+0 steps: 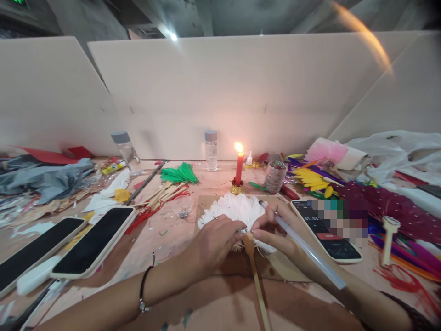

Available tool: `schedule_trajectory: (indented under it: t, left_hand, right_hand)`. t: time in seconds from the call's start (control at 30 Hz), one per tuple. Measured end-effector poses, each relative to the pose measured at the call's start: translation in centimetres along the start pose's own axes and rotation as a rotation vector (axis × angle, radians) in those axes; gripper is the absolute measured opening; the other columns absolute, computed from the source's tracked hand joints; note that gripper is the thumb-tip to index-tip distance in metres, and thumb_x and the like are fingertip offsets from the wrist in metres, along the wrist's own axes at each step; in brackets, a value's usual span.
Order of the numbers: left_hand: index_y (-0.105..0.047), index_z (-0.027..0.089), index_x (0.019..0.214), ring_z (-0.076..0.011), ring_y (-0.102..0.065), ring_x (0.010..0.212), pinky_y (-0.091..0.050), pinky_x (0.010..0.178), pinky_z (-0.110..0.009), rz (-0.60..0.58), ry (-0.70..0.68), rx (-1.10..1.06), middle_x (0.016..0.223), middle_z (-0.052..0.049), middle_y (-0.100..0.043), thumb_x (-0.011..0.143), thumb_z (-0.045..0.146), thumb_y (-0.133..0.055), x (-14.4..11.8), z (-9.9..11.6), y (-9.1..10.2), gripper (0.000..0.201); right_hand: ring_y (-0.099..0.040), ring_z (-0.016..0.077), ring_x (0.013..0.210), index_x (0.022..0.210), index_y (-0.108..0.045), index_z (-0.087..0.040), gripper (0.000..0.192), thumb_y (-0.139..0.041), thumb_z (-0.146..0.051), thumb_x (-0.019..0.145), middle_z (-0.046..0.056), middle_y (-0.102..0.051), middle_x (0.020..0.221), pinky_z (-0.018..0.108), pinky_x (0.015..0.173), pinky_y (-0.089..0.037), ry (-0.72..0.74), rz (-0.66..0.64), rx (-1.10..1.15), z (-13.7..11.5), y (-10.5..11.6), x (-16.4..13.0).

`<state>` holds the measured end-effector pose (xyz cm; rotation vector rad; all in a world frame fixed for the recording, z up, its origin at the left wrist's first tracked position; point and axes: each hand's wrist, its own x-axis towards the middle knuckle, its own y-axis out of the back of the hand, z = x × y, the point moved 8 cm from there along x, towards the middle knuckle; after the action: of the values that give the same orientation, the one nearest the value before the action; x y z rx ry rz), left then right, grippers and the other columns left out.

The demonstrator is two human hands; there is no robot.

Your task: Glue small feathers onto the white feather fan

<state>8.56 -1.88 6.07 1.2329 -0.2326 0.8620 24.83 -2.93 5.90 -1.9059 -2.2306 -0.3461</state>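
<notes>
A white feather fan point(234, 207) lies on a brown cardboard sheet point(275, 269) in front of me, its wooden handle point(257, 280) pointing toward me. My left hand point(212, 243) presses down on the fan's base, fingers curled over the feathers. My right hand point(275, 232) pinches the base where feathers meet the handle and holds a clear glue stick point(306, 250) that slants down to the right. A lit red candle point(239, 168) in a gold holder stands just behind the fan.
Two dark phones point(93, 241) lie at the left, a third phone point(327, 230) with a timer at the right. Green feather fan point(179, 174), bottles point(211, 149), a small jar point(274, 177), coloured feathers point(313, 179) and a maroon fan point(389, 204) crowd the table. Cardboard partitions point(223, 92) stand behind.
</notes>
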Motion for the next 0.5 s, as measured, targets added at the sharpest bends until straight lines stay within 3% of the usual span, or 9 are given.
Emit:
schedule_trajectory:
  t: [0.33, 0.5]
  left_hand:
    - [-0.066, 0.018, 0.097, -0.0153, -0.062, 0.073, -0.043, 0.067, -0.027, 0.060, -0.097, 0.099, 0.078, -0.001, -0.067, 0.117, 0.031, -0.041, -0.45, 0.78, 0.45, 0.034]
    - [-0.065, 0.018, 0.097, -0.0138, -0.059, 0.067, -0.039, 0.064, -0.028, 0.003, -0.119, 0.142, 0.077, 0.000, -0.065, 0.116, 0.032, -0.042, -0.72, 0.61, 0.13, 0.033]
  right_hand:
    - [-0.073, 0.0184, 0.079, 0.088, -0.044, -0.028, 0.044, -0.087, -0.036, 0.090, -0.001, -0.080, 0.086, 0.030, 0.073, -0.056, -0.067, -0.040, 0.079, 0.67, -0.60, -0.32]
    - [-0.073, 0.0185, 0.079, 0.087, -0.046, -0.027, 0.044, -0.088, -0.036, 0.089, -0.001, -0.079, 0.085, 0.031, 0.073, -0.055, -0.068, -0.043, 0.049, 0.38, -0.58, -0.39]
